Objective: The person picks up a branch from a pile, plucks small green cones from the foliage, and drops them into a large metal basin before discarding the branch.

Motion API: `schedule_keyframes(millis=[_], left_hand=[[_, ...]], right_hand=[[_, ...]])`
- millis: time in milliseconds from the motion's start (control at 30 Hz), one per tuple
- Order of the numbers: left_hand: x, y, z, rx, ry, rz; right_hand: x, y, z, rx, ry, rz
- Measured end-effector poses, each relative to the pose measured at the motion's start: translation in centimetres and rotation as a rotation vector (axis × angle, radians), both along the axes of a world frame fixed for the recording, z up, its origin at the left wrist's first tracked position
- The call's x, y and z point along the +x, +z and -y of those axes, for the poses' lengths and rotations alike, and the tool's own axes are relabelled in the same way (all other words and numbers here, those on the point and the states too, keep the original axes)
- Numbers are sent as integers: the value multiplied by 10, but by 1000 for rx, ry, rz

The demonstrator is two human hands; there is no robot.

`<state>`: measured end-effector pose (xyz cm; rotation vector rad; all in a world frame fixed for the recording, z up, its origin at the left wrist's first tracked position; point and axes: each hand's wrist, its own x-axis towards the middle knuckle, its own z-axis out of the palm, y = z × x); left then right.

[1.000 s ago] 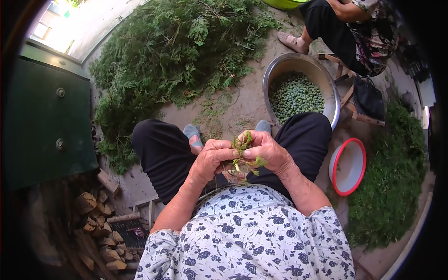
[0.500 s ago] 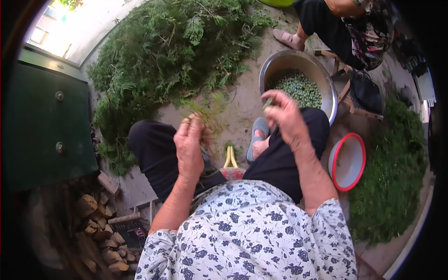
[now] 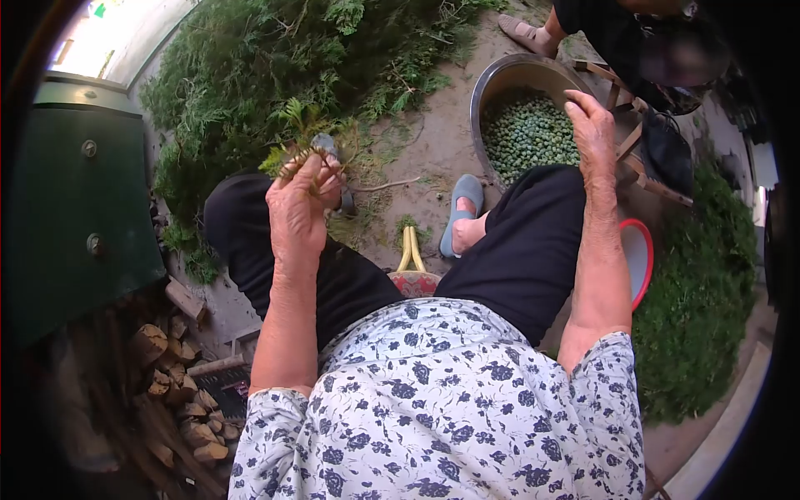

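My left hand (image 3: 302, 198) is closed around a small green sprig (image 3: 293, 154), held over my left knee, with its leafy tips sticking out past the fingers. Raised above my right knee, my right hand (image 3: 593, 137) has its fingers apart and curved, and I see nothing in it. It is at the right side of a large metal basin (image 3: 479, 104) that holds many small green cones (image 3: 527, 137).
A big heap of cut branches (image 3: 250, 83) lies ahead on the left. To the right are a red-rimmed bowl (image 3: 638, 258) and more greenery (image 3: 700, 292). Firewood (image 3: 187, 400) is stacked at lower left. Another person's foot (image 3: 529, 35) is beyond the basin.
My right hand has moved right and forward, from pinched to open beside the basin. My left hand has shifted left and forward with a sprig. The view has tilted slightly.
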<state>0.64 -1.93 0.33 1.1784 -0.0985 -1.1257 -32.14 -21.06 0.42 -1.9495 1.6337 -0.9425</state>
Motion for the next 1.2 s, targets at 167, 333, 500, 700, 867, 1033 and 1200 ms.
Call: schedule_keyframes(millis=[167,333,500,700,867,1033,1200], left_hand=[[24,-14,36,-51,-94,-7],[33,-15,66,-44,-143,-43],[47,-12,98,-21,-84,-106],[76,-13,139,242,14,210],[105,-8,162,141,50,177],[114,4,169,67,72,44],[122,13,172,-7,144,2]], right_hand=[[85,-14,-21,143,387,106],[140,-14,-46,761,574,375],[151,-23,-43,571,798,187],[148,-29,-20,375,730,26],[136,-47,-38,399,1301,-193],[199,-70,64,-44,1314,-656],[277,58,201,202,418,754]])
